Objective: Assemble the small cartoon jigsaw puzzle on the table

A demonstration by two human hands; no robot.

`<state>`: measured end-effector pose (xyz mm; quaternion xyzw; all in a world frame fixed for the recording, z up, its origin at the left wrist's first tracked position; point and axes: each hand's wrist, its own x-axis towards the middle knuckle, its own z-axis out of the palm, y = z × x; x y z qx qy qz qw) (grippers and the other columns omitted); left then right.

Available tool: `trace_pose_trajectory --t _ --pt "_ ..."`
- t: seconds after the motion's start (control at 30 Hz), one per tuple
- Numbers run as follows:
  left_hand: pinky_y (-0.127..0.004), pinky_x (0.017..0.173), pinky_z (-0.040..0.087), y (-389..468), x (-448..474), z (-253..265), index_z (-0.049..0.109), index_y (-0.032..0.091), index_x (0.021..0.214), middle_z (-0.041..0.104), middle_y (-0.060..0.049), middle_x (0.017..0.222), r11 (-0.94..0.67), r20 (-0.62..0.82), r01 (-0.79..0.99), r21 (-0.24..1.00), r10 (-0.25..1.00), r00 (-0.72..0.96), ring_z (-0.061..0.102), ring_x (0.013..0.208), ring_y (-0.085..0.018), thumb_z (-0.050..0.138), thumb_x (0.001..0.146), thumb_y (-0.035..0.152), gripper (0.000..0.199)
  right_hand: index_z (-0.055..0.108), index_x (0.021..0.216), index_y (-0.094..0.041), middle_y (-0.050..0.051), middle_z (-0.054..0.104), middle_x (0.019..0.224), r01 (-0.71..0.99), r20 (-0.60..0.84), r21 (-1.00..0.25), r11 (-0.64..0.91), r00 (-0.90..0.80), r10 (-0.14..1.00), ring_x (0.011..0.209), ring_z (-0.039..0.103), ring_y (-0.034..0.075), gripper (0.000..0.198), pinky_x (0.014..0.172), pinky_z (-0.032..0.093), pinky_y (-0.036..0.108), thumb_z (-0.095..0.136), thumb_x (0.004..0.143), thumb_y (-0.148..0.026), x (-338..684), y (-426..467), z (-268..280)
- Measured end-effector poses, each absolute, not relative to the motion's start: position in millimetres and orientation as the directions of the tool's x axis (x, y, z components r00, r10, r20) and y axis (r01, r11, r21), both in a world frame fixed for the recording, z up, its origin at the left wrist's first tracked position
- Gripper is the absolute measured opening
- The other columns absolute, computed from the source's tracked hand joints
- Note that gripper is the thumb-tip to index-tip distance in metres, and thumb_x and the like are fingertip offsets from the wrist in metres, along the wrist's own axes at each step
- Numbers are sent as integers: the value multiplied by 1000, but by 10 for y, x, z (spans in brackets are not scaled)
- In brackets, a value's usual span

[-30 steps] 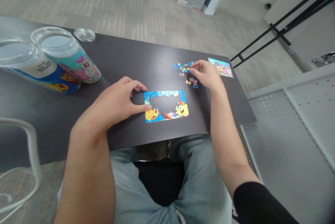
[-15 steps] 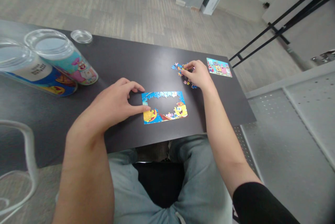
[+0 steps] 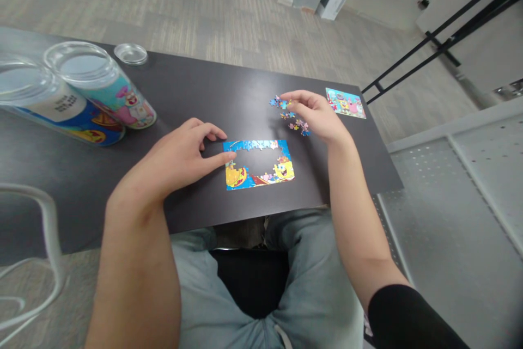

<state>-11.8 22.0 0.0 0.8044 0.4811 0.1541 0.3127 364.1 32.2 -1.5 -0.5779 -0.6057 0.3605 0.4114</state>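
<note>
A partly assembled jigsaw puzzle (image 3: 281, 172) lies flat on the dark table, its border joined around a bare middle. My left hand (image 3: 183, 153) rests at its left side, thumb on the puzzle's left edge and fingers spread apart at the upper left corner. Over a small heap of loose puzzle pieces (image 3: 300, 127), my right hand (image 3: 316, 112) has its thumb and forefinger curled towards each other. A small puzzle piece (image 3: 283, 104) appears between those fingertips, partly against the heap behind. The other right fingers are folded and partly hidden.
At the far right lies a picture card (image 3: 347, 103). Two clear-topped printed canisters (image 3: 126, 98) stand at the left, with a round clear lid (image 3: 131, 54) behind. A white cable (image 3: 51, 224) hangs at the lower left. The table's (image 3: 245, 215) front edge is above my lap.
My right hand has shifted slightly to the right and up from the heap, uncovering more pieces. My left hand stays at the puzzle's left edge. The view has moved a little.
</note>
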Motion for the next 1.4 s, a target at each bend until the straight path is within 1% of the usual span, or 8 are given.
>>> trace_pose_trajectory --t 0.13,0.27,0.4,0.57,0.77,0.97,1.17,1.4 --pt "-53 101 67 212 -108 25 89 29 125 80 -12 125 -344 -30 664 664 875 483 76 101 -35 82 101 76 53 86 111 -30 6 91 120 421 23 -905 57 -85 996 116 82 30 16 107 69 47 90 98 -38 3415 140 123" --pt "-49 102 68 206 -119 29 90 29 122 80 -10 121 -338 -24 639 691 873 487 75 101 -32 85 102 77 52 79 105 -31 4 82 103 423 -34 -906 33 -150 988 103 79 28 26 97 69 45 99 97 -45 3198 9 135" --pt "-49 101 67 203 -136 25 90 30 120 81 -9 120 -347 -14 627 697 868 497 75 103 -32 92 99 78 52 78 105 -32 2 79 99 355 -79 -935 27 -282 956 96 74 26 40 88 67 41 110 92 -52 3007 -69 101" --pt "-49 105 65 202 -120 48 89 31 123 82 -8 125 -336 -42 640 691 866 499 76 108 -33 101 91 65 48 85 105 -30 1 79 94 348 -103 -936 52 -412 906 91 73 25 32 82 62 37 109 94 -50 2828 -93 102" --pt "-47 103 64 193 -84 66 89 29 122 81 -8 125 -321 -49 640 698 871 489 77 108 -33 102 86 49 43 86 100 -31 3 87 94 346 -149 -938 -9 -382 912 93 79 28 40 85 68 41 116 88 -55 2756 -142 39" --pt "-46 105 63 189 -93 45 89 30 123 82 -8 130 -315 -47 635 706 873 486 77 114 -34 105 88 56 47 88 99 -31 3 90 97 303 -168 -952 -41 -406 898 94 84 28 41 90 73 45 119 88 -55 2691 -175 3" --pt "-43 101 63 189 -92 35 88 29 119 81 -8 126 -321 -30 624 713 875 484 78 114 -32 109 88 65 52 89 97 -28 3 86 89 364 -167 -931 -11 -400 901 85 80 25 39 79 66 39 120 86 -49 2642 -172 19" --pt "-45 106 65 194 -96 -1 89 29 125 82 -9 131 -317 -32 624 714 876 481 77 117 -34 107 88 63 54 88 97 -28 -1 82 84 473 -118 -874 110 -426 897 79 71 22 19 79 57 38 106 94 -34 2617 -180 68"
